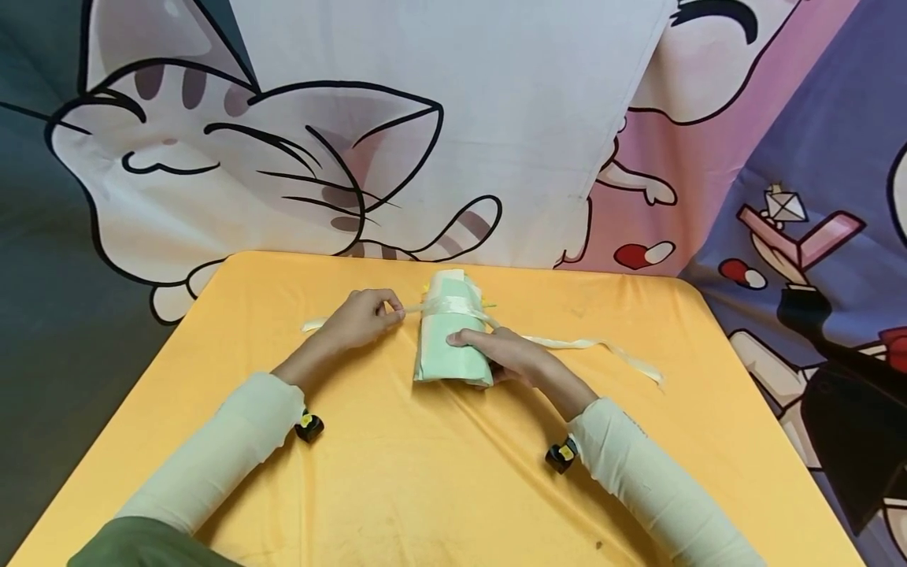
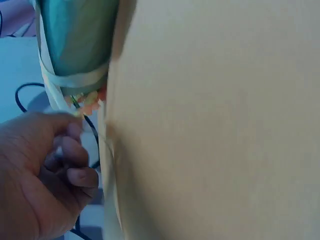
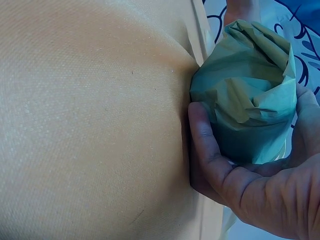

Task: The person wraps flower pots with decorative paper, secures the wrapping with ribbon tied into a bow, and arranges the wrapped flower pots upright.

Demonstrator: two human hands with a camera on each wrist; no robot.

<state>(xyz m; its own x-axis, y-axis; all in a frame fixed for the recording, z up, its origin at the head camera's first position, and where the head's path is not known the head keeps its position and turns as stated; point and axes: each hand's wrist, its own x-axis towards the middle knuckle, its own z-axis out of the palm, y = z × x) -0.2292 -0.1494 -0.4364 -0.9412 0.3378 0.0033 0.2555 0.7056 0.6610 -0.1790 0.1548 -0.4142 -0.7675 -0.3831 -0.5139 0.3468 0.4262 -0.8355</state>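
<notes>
A bouquet wrapped in pale green paper (image 1: 446, 358) lies on the yellow cloth, and a cream ribbon (image 1: 451, 305) runs round it. Small orange and yellow flowers (image 2: 90, 102) peek out of its far end in the left wrist view. With thumb and fingertips, my left hand (image 1: 360, 317) pinches the ribbon just left of the bouquet. My right hand (image 1: 516, 354) grips the bouquet's right side, thumb on top and fingers curled round the lower side. Folded paper (image 3: 250, 100) closes the near end in the right wrist view.
One ribbon tail (image 1: 574, 343) trails to the right across the yellow tablecloth (image 1: 397, 480); a short end (image 1: 312, 324) shows beyond the left wrist. Behind the table hangs a cloth with cartoon cats (image 1: 553, 134). Each wrist carries a small black camera.
</notes>
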